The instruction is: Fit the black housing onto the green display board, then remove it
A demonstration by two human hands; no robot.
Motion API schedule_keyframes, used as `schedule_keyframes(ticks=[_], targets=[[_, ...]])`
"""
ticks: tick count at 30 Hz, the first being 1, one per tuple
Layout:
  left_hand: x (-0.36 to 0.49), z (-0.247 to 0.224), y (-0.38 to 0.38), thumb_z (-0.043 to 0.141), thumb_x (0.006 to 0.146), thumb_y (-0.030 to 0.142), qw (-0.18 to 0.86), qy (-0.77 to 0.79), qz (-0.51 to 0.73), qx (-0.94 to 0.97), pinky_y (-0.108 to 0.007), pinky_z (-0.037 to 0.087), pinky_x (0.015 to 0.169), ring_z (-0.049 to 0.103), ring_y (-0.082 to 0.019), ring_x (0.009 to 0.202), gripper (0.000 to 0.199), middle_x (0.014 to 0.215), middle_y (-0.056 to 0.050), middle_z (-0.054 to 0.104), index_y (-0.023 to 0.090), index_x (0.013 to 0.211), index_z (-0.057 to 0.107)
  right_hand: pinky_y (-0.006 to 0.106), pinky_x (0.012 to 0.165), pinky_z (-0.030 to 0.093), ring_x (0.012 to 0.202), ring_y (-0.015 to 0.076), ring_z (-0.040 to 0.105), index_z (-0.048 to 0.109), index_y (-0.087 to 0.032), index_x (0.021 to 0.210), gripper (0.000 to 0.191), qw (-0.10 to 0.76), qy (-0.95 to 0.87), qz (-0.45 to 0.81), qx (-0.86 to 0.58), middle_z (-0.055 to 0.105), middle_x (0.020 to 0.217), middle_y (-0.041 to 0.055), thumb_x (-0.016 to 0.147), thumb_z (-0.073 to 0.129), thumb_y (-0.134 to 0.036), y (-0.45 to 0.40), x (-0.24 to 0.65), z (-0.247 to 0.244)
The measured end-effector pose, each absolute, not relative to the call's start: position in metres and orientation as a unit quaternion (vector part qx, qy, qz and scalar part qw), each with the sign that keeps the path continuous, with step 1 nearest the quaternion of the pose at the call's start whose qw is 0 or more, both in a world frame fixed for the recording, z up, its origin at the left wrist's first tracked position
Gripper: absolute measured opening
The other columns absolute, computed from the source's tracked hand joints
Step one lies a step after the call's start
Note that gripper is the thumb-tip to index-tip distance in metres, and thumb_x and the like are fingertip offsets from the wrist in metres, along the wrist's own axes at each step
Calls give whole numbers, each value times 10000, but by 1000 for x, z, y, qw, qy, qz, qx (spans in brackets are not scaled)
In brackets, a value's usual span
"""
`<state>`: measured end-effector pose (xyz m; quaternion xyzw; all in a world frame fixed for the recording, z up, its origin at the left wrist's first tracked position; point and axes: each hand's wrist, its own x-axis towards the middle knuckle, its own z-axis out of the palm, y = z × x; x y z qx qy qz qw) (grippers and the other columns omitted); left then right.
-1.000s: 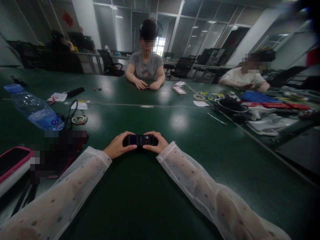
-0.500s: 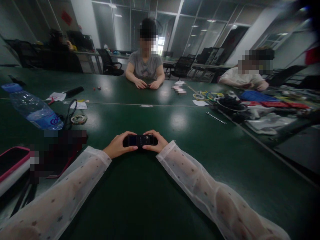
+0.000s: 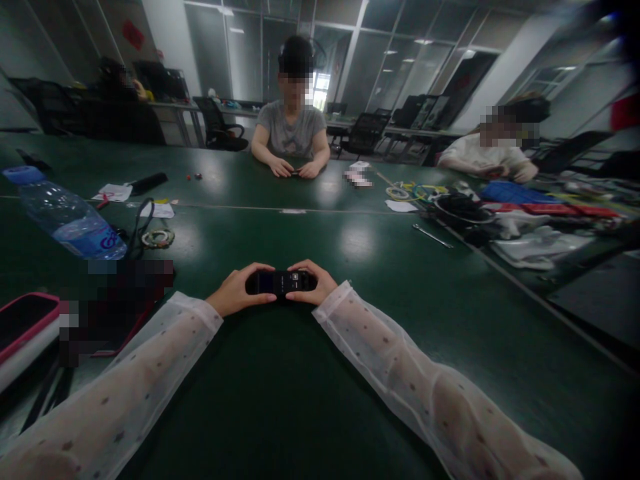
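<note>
A black handheld device [image 3: 281,283] with a dark screen on its left part and small buttons on its right lies sideways in front of me, at or just above the green table. My left hand [image 3: 243,288] grips its left end, thumb along the near edge and fingers on the far edge. Around the right end, my right hand [image 3: 316,283] is closed in the same way. Both palms cover the ends of the device. Sheer white sleeves with dark stars cover my forearms.
To the left are a tilted water bottle [image 3: 75,220], a coiled bracelet [image 3: 158,238] and a pink-edged phone [image 3: 27,320]. A wrench [image 3: 433,236] lies right of centre, near piled cables and bags [image 3: 540,223]. Two people sit across the green table [image 3: 280,393].
My right hand has shifted very slightly to the right on the device. My left hand holds its place. The head of the person at the right has moved a little.
</note>
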<state>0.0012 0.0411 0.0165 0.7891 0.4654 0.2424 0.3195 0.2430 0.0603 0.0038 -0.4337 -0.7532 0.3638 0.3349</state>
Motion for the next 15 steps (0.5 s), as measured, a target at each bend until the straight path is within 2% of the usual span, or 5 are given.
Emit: schedule_keyframes(ticks=[5,11,15], targets=[[2,15,42,670,726,471,312,456,255,793,-498,409,914,538,-285,1081,567,1215,-74,548,279,1223,475,500,863,453,941,231,598,580,-278,1015,539,333,-749,365,-441,609,986,24,535,820,-338,62,243,1],[3,10,42,701,727,380,295,431,333,785,-451,401,943,496,-268,1138,685,1248,-93,501,260,1317,374,503,894,428,973,238,568,561,-295,1054,548,315,-747,354,-466,573,1005,32,569,795,-398,64,243,-1],[2,7,43,671,763,335,280,442,340,782,-454,410,923,489,-270,1132,612,1258,-93,497,253,1303,395,502,915,419,1050,260,517,559,-278,1075,543,312,-732,319,-516,518,1051,61,610,740,-494,62,242,-2]])
